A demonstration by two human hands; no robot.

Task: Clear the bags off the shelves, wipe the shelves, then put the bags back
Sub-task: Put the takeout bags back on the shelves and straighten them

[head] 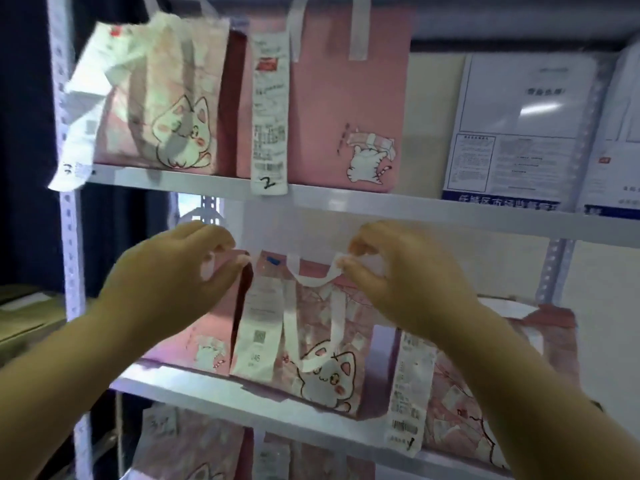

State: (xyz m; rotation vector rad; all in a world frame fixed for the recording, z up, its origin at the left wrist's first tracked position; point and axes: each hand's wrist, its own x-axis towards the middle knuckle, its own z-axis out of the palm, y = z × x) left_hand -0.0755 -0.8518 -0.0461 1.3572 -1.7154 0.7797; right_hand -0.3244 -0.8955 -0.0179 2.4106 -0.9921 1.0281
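Cat bag (322,368), top pinched by left hand (173,275), handle (311,280) by right hand (398,275), may snag its dangling receipt (256,334) on the shelf (173,382).

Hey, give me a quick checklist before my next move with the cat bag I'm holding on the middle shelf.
1. Left hand holds the cat bag at its top corner: ok.
2. Right hand pinches the white handle: ok.
3. Gap between the bag's top and the upper shelf: ok.
4. Receipt on the bag's front fixed firmly: cannot tell.
5. Neighbour bag on the right clear of the cat bag: cannot tell.
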